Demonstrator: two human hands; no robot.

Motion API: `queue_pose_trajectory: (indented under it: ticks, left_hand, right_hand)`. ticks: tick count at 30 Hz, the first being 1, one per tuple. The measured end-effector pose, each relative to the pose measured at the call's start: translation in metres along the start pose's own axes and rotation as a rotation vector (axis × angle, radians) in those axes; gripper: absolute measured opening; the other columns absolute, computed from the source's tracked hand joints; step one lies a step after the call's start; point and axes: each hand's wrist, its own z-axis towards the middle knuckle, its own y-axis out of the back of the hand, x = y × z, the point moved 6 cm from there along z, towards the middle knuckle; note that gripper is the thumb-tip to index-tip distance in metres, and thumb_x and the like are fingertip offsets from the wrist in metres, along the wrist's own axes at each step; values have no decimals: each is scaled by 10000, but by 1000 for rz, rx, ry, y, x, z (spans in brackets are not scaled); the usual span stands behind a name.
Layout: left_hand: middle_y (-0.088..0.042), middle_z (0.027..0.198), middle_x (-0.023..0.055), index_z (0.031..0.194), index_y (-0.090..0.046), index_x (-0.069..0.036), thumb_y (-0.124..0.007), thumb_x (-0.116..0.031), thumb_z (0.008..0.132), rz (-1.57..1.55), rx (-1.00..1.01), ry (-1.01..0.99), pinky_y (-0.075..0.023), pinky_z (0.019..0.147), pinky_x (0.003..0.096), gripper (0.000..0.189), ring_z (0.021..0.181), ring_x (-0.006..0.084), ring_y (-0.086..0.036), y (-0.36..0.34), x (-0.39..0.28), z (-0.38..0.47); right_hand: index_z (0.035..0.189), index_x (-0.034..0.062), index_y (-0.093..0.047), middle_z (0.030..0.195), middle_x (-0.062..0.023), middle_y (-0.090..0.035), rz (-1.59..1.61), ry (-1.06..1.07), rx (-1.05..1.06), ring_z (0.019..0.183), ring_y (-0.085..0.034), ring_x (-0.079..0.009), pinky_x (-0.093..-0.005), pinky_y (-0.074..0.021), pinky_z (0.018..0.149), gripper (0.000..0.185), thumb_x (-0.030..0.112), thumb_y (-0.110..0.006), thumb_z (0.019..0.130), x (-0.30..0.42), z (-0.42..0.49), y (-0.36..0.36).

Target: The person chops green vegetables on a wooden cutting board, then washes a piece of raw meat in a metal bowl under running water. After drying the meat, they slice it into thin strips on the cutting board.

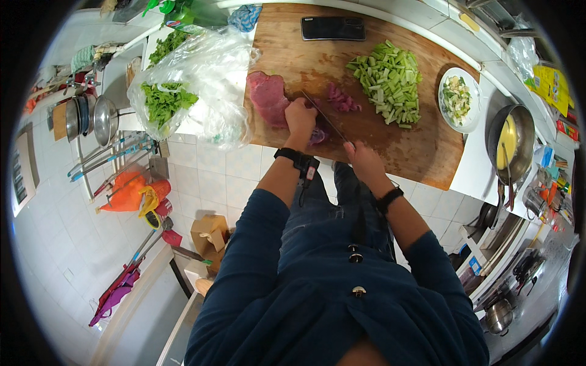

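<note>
On a wooden cutting board (407,155), my right hand (366,164) grips the handle of a kitchen knife (330,121), its blade slanting up and left. My left hand (301,118) is curled beside the blade, fingers bent down; what lies beneath them is hidden. A large slab of raw meat (268,98) lies just left of that hand. Close to its wrist is a small piece of meat (317,136). Beyond the blade sits a little heap of cut meat (342,98). Farther right is a pile of chopped green stalks (389,84), likely celery.
A black phone (333,28) lies at the board's far edge. On the right are a white plate (472,98) of chopped garlic and scallion and a pan (526,137) holding yellow liquid and a utensil. To the left, a clear plastic bag (215,73) holds leafy greens (168,104).
</note>
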Motion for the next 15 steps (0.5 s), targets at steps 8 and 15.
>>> queue_pose_trajectory:
  ticks: [8,15]
  left_hand:
    - [-601,773,150,745,-614,-36,-593,-103,654,-95,37,-195,-465,730,375,115,806,310,-588,9,-19,-12]
    - [-580,993,170,892,-650,-44,-540,-71,710,-158,73,-469,-411,880,347,215,1033,271,-518,-15,-54,-4]
  right_hand:
    - [828,18,-532,639,-194,-589,201,80,-19,538,-577,-338,-428,-450,502,467,453,-378,898,-3,42,-6]
    - [752,43,-502,515,-7,-438,822,-203,186,417,-437,-101,-237,-337,393,494,496,-365,897,-46,13,21]
